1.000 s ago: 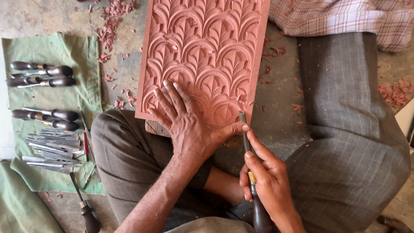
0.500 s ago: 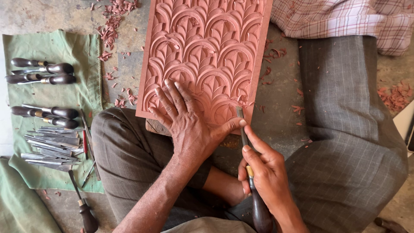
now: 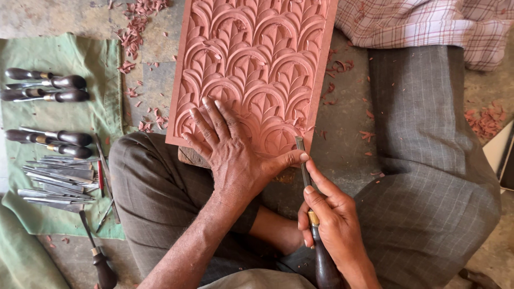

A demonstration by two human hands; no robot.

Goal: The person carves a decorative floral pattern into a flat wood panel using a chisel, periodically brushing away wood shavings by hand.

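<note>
Left hand (image 3: 233, 155) lies open, fingers spread flat on the reddish carved wooden panel (image 3: 251, 69) propped over the lap, while the right hand (image 3: 334, 227) grips the dark-handled steel chisel (image 3: 313, 214) at the panel's lower right edge, best guided shallow by the left thumb.

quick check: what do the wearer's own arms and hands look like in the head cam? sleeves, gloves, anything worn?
Both hands are bare: no gloves, and no rings or watch that I can make out. The left hand has a bare forearm, with no sleeve in view up to the frame edge. The right hand shows a bare wrist; its forearm is mostly hidden. Fingernails look short.
</note>
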